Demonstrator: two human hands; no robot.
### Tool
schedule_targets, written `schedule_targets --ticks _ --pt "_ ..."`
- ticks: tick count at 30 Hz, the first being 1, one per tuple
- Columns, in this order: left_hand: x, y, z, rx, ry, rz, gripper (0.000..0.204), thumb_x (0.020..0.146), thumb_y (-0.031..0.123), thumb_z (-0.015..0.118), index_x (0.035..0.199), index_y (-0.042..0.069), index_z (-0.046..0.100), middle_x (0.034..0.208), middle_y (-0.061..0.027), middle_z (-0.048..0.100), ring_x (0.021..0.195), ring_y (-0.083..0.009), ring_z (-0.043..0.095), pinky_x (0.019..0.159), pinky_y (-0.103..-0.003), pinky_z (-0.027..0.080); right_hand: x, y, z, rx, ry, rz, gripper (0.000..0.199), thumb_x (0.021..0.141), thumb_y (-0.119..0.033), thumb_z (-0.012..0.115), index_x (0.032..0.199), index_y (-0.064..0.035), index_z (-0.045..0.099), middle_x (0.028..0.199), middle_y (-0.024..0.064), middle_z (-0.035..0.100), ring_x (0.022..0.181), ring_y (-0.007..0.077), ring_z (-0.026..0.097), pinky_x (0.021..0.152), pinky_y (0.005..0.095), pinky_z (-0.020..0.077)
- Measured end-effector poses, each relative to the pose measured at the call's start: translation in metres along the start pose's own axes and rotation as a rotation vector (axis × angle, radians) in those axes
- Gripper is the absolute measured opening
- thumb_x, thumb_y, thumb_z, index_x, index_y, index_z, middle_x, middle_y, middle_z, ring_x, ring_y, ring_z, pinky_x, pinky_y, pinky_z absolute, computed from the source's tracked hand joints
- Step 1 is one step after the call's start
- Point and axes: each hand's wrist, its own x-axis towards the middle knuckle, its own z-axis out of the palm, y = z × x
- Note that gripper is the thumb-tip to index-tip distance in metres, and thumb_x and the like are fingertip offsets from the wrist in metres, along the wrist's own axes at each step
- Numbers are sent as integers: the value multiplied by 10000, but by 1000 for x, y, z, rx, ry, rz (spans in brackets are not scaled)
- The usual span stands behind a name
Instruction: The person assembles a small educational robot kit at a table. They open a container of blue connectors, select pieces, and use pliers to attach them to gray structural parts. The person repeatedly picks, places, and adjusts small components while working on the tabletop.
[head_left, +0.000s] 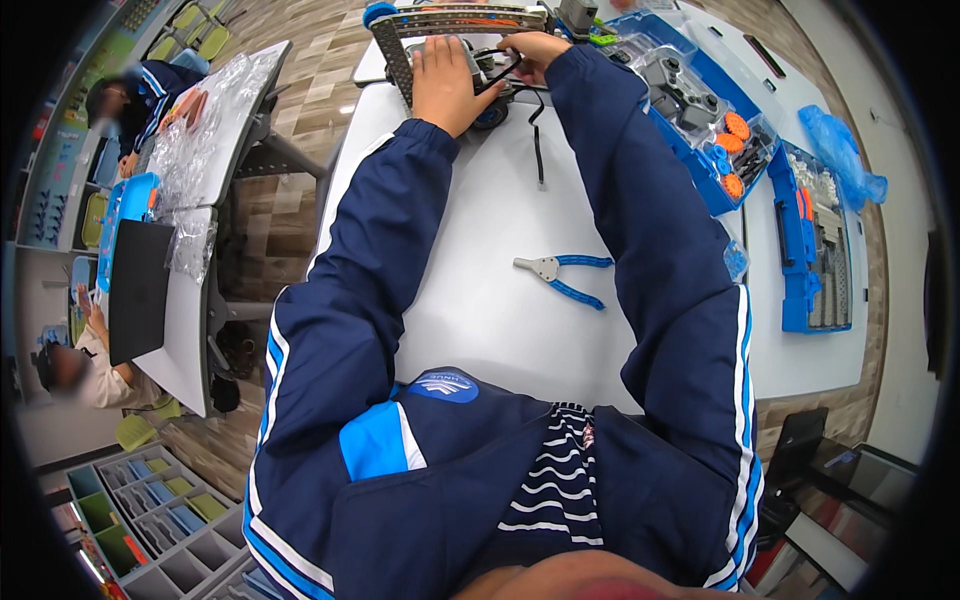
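At the far end of the white table stands a robot model (pixel 398 68) built from grey perforated beams, with a blue round part at its upper left corner. My left hand (pixel 446 88) lies on its grey body, fingers stretched out side by side and thumb apart. On the model's right, my right hand (pixel 537 52) has its fingers bent round a black cable (pixel 507 72) in a pinch. A length of black cable (pixel 537 135) hangs down onto the table, ending in a small clear plug. Nearer me lie pliers (pixel 562 275) with blue handles, touched by neither hand.
To the right, a blue bin (pixel 712 190) holds a grey game controller (pixel 682 90) and orange and blue wheels. Beyond it are a blue parts case (pixel 797 255) and a crumpled blue plastic bag (pixel 842 155). Two people sit at the left table, with a laptop (pixel 138 290) and clear wrappers.
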Motion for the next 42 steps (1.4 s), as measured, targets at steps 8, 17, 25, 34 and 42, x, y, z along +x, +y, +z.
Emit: schedule_targets --ticks 8,17,25,34,42 --pt "-47 53 -62 -297 16 4 772 886 372 729 1389 -145 454 1452 -351 459 1391 -463 428 1175 -510 337 -19 6 -25 115 121 -30 260 913 -249 750 999 -35 629 850 29 576 703 142 586 566 256 521" --pt "-3 92 -114 -1757 -166 -416 516 1045 300 588 1392 -75 508 1252 -178 655 1107 -221 684 889 -335 587 -175 2 -53 -312 354 -845 228 807 -75 799 1001 -6 701 918 68 717 833 125 661 749 305 564" --pt "1 104 -107 -1903 -293 -437 520 1035 398 602 1280 -61 607 1063 -79 680 943 -122 693 812 -287 596 -219 30 11 -267 630 -801 239 791 26 738 1022 13 678 992 85 658 876 174 673 850 303 587" --pt "-6 92 -72 -1764 -678 -485 619 1061 533 443 1206 -31 652 762 -91 679 693 -152 675 647 -272 541 -214 44 -8 -404 400 -595 218 834 -65 774 1019 32 710 822 75 722 718 133 671 709 269 543" --pt "-13 83 -51 -1457 -974 -350 569 1062 462 310 930 37 665 677 -32 609 521 -123 490 506 -282 410 -193 66 1 -580 180 -471 295 868 -241 782 864 31 670 627 111 589 556 196 539 554 344 420"
